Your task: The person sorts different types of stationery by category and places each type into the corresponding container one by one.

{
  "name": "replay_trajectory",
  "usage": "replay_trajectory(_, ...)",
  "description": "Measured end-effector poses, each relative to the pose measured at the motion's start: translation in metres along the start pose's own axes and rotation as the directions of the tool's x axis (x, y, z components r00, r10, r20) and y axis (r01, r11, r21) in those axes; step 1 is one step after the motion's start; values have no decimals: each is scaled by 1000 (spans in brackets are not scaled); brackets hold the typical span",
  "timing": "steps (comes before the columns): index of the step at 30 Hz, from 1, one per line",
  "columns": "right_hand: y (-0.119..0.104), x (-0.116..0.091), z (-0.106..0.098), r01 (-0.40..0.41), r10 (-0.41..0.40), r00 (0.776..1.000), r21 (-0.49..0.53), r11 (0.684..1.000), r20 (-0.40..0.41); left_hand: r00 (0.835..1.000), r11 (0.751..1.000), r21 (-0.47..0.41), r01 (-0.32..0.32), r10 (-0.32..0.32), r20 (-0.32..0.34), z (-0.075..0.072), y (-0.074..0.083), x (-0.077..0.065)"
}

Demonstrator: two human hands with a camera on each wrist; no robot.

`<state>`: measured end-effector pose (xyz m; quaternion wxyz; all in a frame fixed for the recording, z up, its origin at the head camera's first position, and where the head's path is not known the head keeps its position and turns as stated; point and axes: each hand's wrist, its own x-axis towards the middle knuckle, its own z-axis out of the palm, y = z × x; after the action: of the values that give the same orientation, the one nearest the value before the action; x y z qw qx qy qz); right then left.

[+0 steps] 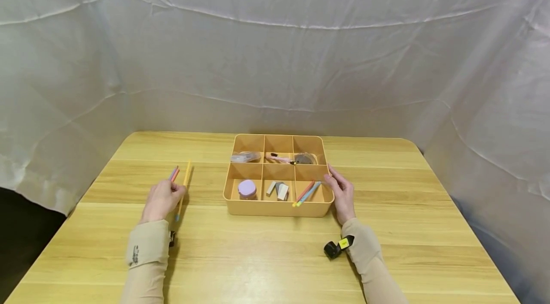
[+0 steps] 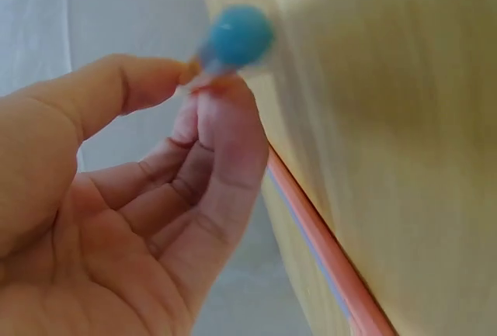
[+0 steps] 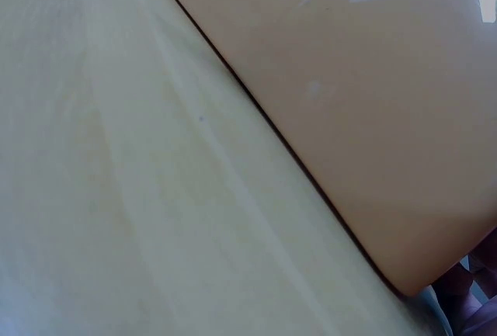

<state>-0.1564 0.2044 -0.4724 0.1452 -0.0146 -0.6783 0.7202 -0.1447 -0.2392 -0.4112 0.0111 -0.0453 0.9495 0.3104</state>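
Observation:
My left hand [image 1: 162, 199] pinches a yellow pencil [image 1: 187, 175] between thumb and forefinger, at the left of the table. Its rounded blue end [image 2: 242, 35] shows blurred at the fingertips in the left wrist view. Beside that hand lie a red pencil [image 2: 326, 243] and a purple one, partly hidden behind the hand in the head view. My right hand [image 1: 342, 196] holds the right wall of an orange six-compartment box [image 1: 275, 207], thumb at the rim and fingers along the outside. In the right wrist view, only a bit of the fingers [image 3: 470, 305] shows past the box corner.
In the front compartments are a purple-lidded jar [image 1: 247, 188], several eraser-like blocks [image 1: 282, 192], and red and blue pencils [image 1: 309, 193] leaning over the rim. Behind them sit a clear packet [image 1: 246, 157], a thin pink item [image 1: 280, 159] and a dark round item [image 1: 304, 158]. Grey curtains [image 1: 275, 65] surround the table.

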Motion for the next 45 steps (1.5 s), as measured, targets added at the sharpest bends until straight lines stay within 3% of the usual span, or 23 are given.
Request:
replay_trajectory(10,0,0,0,13,-13,1000,5,1000,5,999,997,-56,-49,48,-26,-1,14,0)
replay_trajectory(12,0,0,0,14,-14,1000,3,1000,6,998,997,-57,-43,40,-54,1,16,0)
replay_trajectory(15,0,0,0,12,-12,1000,-1,1000,5,988,996,-73,-47,36,-150,4,18,0)
replay_trajectory(17,0,0,0,9,-9,1000,0,1000,3,967,994,-91,-64,39,-254,8,19,1)
replay_trajectory(19,0,0,0,7,-7,1000,4,1000,1,934,989,-115,-92,46,-354,11,21,2)
replay_trajectory(23,0,0,1,3,-3,1000,14,1000,1,840,974,-154,-168,60,-539,14,24,4)
replay_trajectory(27,0,0,0,-1,1,1000,16,1000,2,747,958,-154,-241,81,-660,17,28,5)
replay_trajectory(32,0,0,0,-1,1,1000,15,1000,2,664,932,-174,-317,87,-743,19,35,6)
replay_trajectory(36,0,1,1,-1,1,1000,21,1000,-3,628,897,-209,-390,93,-772,20,46,5)
replay_trajectory(45,0,0,1,-16,16,1000,32,999,-4,604,853,-179,-491,184,-776,18,66,-1)
